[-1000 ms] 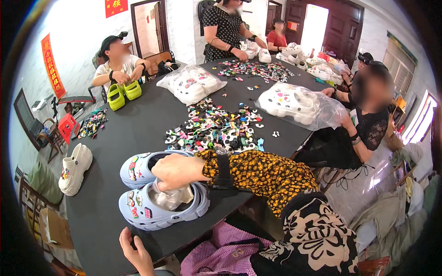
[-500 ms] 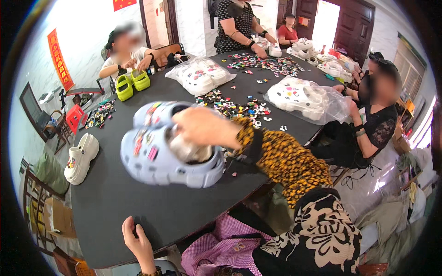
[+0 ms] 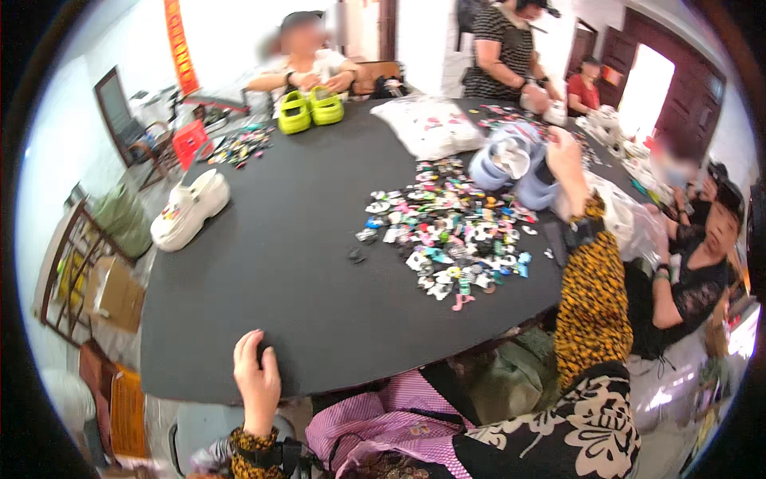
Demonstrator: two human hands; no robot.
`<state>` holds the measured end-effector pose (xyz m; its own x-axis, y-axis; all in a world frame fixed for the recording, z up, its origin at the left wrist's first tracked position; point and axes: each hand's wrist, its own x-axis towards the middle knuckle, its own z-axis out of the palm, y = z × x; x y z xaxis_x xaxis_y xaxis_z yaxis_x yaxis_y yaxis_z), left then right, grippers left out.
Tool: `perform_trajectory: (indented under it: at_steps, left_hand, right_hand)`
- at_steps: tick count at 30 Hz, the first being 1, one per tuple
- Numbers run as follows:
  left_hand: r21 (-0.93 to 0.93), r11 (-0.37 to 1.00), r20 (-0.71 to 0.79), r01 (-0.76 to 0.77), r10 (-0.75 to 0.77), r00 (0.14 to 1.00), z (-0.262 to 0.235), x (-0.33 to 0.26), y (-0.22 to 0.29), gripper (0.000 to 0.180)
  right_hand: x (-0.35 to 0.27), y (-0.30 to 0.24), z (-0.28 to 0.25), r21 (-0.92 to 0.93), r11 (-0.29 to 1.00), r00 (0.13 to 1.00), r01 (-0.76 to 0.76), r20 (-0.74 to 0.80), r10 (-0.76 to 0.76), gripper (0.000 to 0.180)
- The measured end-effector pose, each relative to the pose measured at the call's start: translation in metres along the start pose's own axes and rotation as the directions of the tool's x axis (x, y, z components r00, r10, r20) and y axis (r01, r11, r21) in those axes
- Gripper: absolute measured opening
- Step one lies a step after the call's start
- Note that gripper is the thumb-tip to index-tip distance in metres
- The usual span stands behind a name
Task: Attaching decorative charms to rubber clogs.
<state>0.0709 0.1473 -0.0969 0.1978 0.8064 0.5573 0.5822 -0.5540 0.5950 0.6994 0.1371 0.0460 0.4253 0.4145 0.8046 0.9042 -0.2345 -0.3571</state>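
My right hand [image 3: 566,162] is stretched out over the far right of the table, closed on a pair of light blue clogs [image 3: 488,169] with white stuffing inside. The clogs are slightly blurred and stand just beyond a spread pile of small colourful shoe charms [image 3: 455,231]. My left hand [image 3: 257,374] lies at the table's near edge, fingers apart and holding nothing. To the left on the black table [image 3: 279,295] rests a single white clog [image 3: 190,210] with charms on it.
Across the table a person handles lime green clogs [image 3: 311,110]. White clogs in a plastic bag [image 3: 429,128] lie at the back, and a clear bag [image 3: 626,207] lies at the right beside a seated person. Another charm pile [image 3: 239,145] sits far left. Other people are at the far end.
The light blue clogs have moved with my right hand from the table's middle to the far right, uncovering the charm pile. My left hand stays by the near edge. The view has shifted.
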Motion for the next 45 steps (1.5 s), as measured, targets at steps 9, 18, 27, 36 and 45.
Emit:
perform_trajectory:
  at_steps: [9,18,27,36,45]
  left_hand:
    - [-0.085,0.995,0.001,0.045,-0.045,0.999,-0.001,0.002,0.005,0.026]
    - [-0.365,0.929,0.058,-0.060,0.087,0.994,-0.071,0.034,0.086,0.035]
    - [-0.412,0.720,-0.206,-0.559,0.524,0.827,-0.129,0.083,0.191,0.075]
    - [-0.100,0.745,-0.155,-0.659,0.643,0.750,-0.156,0.092,0.169,0.070]
    - [-0.065,0.693,-0.126,-0.718,0.708,0.694,-0.164,0.117,0.166,0.069]
  right_hand:
    - [-0.062,-0.125,-0.028,0.420,0.907,0.954,0.039,0.255,-0.160,0.024]
    - [-0.093,-0.259,-0.099,0.584,0.649,0.727,0.488,0.139,-0.672,0.015]
    - [-0.103,-0.323,-0.133,0.935,0.189,0.479,0.300,0.024,-0.878,0.044]
    - [-0.119,-0.314,-0.104,0.985,-0.072,0.473,0.160,-0.140,-0.870,0.043]
    - [-0.102,-0.312,-0.107,0.986,-0.039,0.422,0.162,-0.105,-0.901,0.042]
